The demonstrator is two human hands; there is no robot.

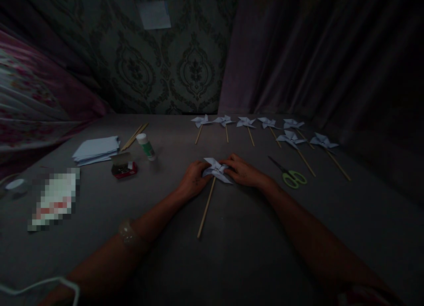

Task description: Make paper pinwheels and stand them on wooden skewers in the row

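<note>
Between my two hands lies a white paper pinwheel (pixel 217 169) with a shiny pin head at its middle. Its wooden stick (pixel 206 207) slants down toward me on the grey cloth. My left hand (pixel 194 179) has its fingers closed on the left blades, with the fingertips partly hidden by the paper. On the other side, my right hand (pixel 243 170) pinches the right-hand blade between thumb and fingers. Green-handled scissors (pixel 289 175) lie to the right of my right hand.
Several finished-looking pinwheels (pixel 291 139) lie at the back right. On the left are a paper stack (pixel 96 149), wooden sticks (pixel 134 137), a glue stick (pixel 146 147), an open red box of pins (pixel 124 169) and a blurred-out packet (pixel 56 199). A white cable (pixel 39 282) crosses the lower left.
</note>
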